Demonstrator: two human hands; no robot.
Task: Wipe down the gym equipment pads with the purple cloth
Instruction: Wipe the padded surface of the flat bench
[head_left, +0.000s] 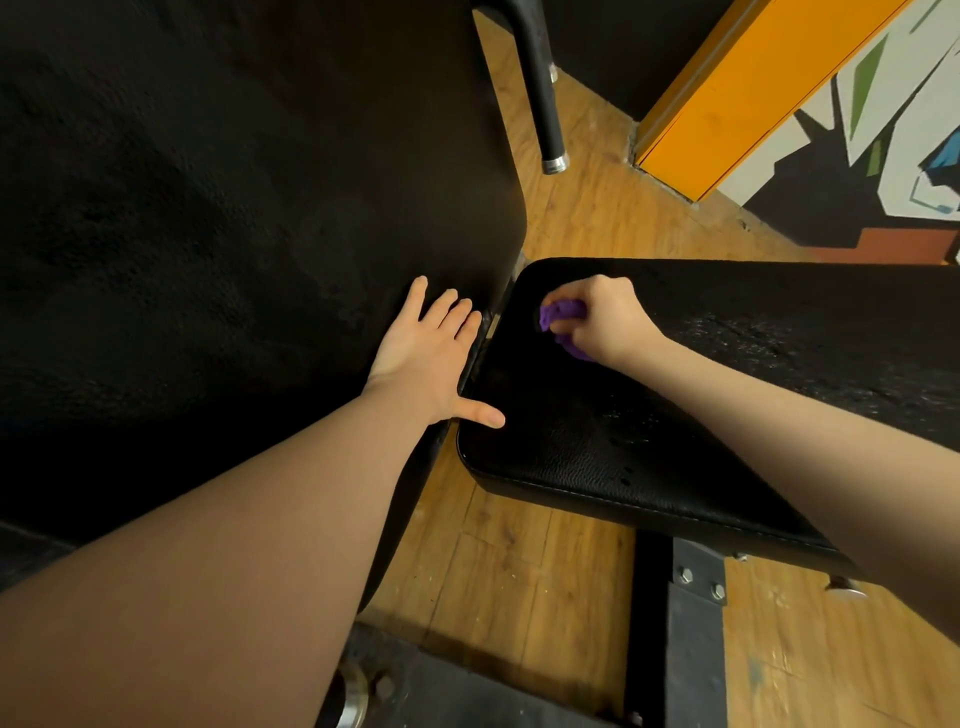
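From the head camera, looking down: two black pads meet at a narrow gap. The back pad rises on the left and fills most of that side; the seat pad lies flat on the right, its long axis running away to the right edge of the view.

The right hand is on the seat pad near the corner closest to the gap. Its fingers are curled tight around the purple cloth, which is bunched into a small wad and pressed against the pad; only a bit of purple shows past the knuckles and under the wrist.

The left hand lies flat with straight, spread fingers on the lower edge of the back pad. It holds nothing; the thumb reaches across the gap and its tip touches the near corner of the seat pad.

The cloth sits at the gap end of the seat pad, so nearly all of that pad stretches off to the right of the fingers, back along the right forearm. The next stroke probably has to travel that way, along the pad's length. The right hand is the one placed for it, while the left looks like a brace. The back pad lies just left of the cloth, across the gap.

Below are a wooden floor and the black metal frame.
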